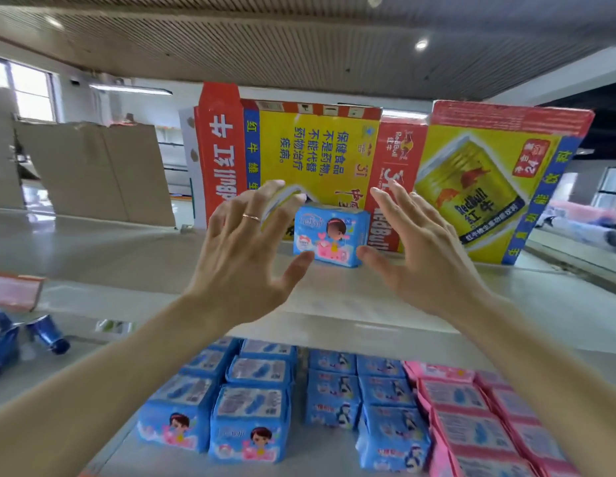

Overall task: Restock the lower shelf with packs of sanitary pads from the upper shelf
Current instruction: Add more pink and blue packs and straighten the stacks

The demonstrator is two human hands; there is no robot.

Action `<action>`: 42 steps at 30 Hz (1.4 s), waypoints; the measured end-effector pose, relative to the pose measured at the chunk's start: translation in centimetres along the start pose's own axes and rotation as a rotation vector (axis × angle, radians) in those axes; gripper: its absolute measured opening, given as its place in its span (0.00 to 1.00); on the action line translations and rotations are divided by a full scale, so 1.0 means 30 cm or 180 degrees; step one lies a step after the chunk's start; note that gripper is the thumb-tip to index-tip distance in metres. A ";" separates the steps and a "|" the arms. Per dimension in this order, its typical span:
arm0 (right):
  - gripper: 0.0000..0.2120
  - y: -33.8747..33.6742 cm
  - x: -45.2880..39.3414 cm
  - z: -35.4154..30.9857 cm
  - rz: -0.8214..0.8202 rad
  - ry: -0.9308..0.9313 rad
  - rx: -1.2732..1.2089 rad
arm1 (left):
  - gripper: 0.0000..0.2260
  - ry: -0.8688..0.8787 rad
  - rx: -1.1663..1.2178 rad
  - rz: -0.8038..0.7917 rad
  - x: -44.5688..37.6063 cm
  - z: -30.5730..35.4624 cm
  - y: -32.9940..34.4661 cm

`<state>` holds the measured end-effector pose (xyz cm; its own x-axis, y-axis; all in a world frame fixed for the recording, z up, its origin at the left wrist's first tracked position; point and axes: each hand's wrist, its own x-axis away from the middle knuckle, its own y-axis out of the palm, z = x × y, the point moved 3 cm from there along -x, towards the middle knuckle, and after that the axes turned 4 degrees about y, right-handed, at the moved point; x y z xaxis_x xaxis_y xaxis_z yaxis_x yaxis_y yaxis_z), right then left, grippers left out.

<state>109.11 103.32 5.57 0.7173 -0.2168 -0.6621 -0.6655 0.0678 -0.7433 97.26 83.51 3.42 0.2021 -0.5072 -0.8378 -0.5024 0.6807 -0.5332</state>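
Blue plastic pad pack [330, 234] upright on upper shelf [351, 287], right between left hand [246, 256] and right hand [422, 253]; both spread wide, thumbs just reaching pack corners, not gripping.

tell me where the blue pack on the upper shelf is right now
In the head view the blue pack stands centre frame on the upper shelf, between the open left hand and right hand, before the Red Bull cartons.
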 end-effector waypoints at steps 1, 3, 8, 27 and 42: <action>0.40 0.008 -0.035 -0.002 0.0020 0.0042 0.0061 | 0.29 0.0044 -0.0009 0.0017 -0.027 -0.028 0.021; 0.43 0.024 -0.100 -0.006 0.0079 0.0136 0.0171 | 0.29 0.0146 -0.0045 0.0014 -0.083 -0.076 0.067; 0.49 0.078 -0.226 -0.005 -0.0003 0.0292 0.0313 | 0.30 0.0314 -0.0007 -0.0084 -0.218 -0.173 0.178; 0.35 0.406 -0.400 0.145 -0.0496 0.1166 -0.0620 | 0.43 -0.0718 0.2066 -0.1843 -0.306 -0.279 0.647; 0.23 0.161 -0.306 0.091 0.0442 0.0775 -0.1326 | 0.40 -0.0782 0.2841 -0.1177 -0.326 -0.228 0.487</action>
<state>99.88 108.29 7.78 0.5802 -0.4577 -0.6737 -0.8127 -0.2717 -0.5154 82.19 94.79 4.61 0.4373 -0.7127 -0.5485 0.4230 0.7012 -0.5739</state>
